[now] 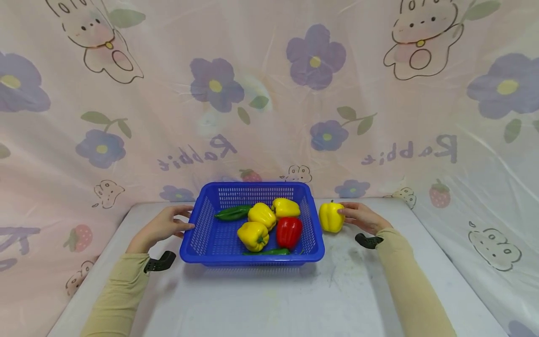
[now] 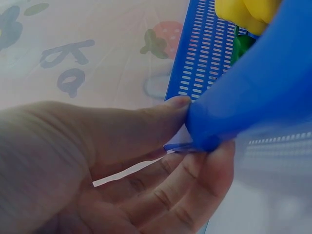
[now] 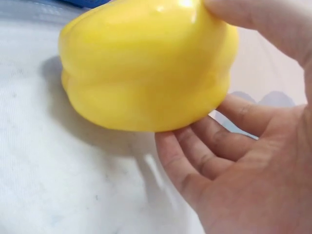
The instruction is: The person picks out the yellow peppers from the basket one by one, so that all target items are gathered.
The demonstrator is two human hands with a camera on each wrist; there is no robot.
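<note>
My left hand (image 1: 162,228) pinches the left rim of a blue plastic basket (image 1: 252,259), thumb above and fingers curled beneath the edge in the left wrist view. To the right of the basket, my right hand (image 1: 365,219) grips a yellow bell pepper (image 1: 330,218) between thumb and fingers. That pepper stands stem up just outside the rim, and the right wrist view shows its smooth side (image 3: 146,73) close over the white surface. Inside the basket lie three yellow bell peppers (image 1: 262,216), a red bell pepper (image 1: 289,232) and a long green pepper (image 1: 232,213).
Another slim green pepper (image 1: 271,252) lies by the basket's near wall, partly hidden by the rim. Everything stands on a white table (image 1: 269,304). A printed curtain (image 1: 269,117) with flowers and rabbits hangs behind it. Each wrist carries a black camera mount (image 1: 160,262).
</note>
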